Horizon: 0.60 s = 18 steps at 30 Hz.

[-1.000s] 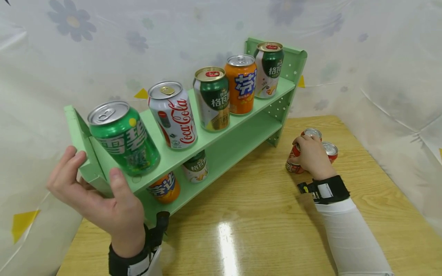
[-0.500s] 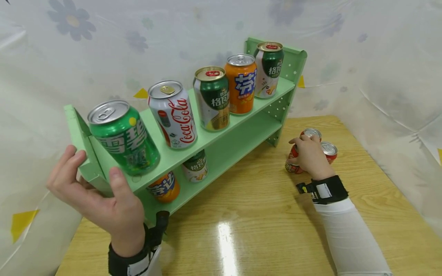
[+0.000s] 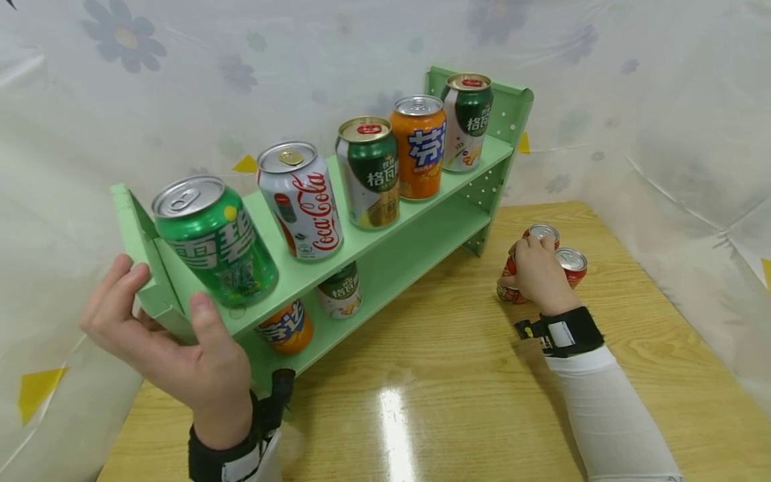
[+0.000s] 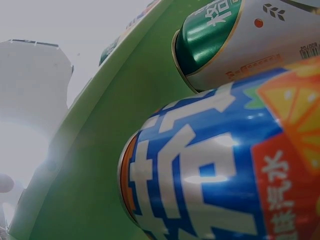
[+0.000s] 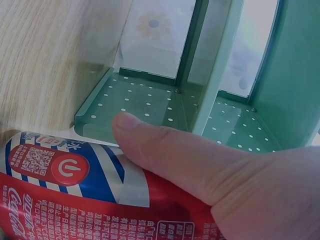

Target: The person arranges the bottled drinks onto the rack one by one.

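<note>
My left hand point(image 3: 181, 355) is at the left end of the green two-tier shelf point(image 3: 415, 251), fingers extended outside its end panel and thumb up by the front. Beside it on the top tier stands a green Sprite can point(image 3: 219, 251). To the right on the table, my right hand point(image 3: 542, 278) holds a red Coca-Cola can point(image 3: 510, 286) around its side. In the right wrist view, the thumb lies along this can point(image 5: 75, 200), and its other fingers are hidden. A second red can point(image 3: 575, 264) stands right beside that hand.
The top tier also carries a white Coca-Cola can point(image 3: 307, 214), an orange Fanta can point(image 3: 415, 161), and two green-and-white cans, the nearer can point(image 3: 370, 181) beside the Fanta. Below stand another Fanta can point(image 3: 289, 329) and a green-and-white can point(image 3: 341, 292). A plastic sheet point(image 3: 650, 100) hangs behind.
The right hand's fingers have shifted slightly over the red can, which has barely moved. My left hand and the shelf have stayed in place.
</note>
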### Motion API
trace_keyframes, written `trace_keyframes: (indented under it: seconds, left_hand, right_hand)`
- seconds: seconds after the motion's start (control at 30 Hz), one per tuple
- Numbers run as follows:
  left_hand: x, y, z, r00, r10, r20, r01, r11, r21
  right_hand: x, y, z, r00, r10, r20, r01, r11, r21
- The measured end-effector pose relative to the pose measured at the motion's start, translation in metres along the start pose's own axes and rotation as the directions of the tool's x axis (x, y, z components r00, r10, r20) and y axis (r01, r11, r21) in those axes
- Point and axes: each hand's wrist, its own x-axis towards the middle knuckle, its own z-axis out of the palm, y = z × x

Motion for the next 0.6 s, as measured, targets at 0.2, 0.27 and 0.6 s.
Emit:
trace_keyframes:
  seconds: [0.2,0.27,0.6]
  left_hand:
    - [0.0000,-0.0005,-0.0004,1.000,0.003,0.002,-0.003,1.000,0.003]
    - [0.0000,-0.0005,0.0000,1.000,0.002,0.002,-0.002,1.000,-0.001]
    - [-0.0002,-0.0005,0.0001,1.000,0.000,-0.002,0.000,1.000,-0.007]
  right_hand:
    - [0.0001,-0.0025,-0.0029,0.994,0.090,0.067,-0.098,0.988,0.122]
    - [0.0001,-0.0029,-0.0030,0.991,0.109,0.079,-0.120,0.981,0.154]
    - [0.0025,-0.0046,-0.0025,0.986,0.116,0.117,-0.135,0.976,0.173]
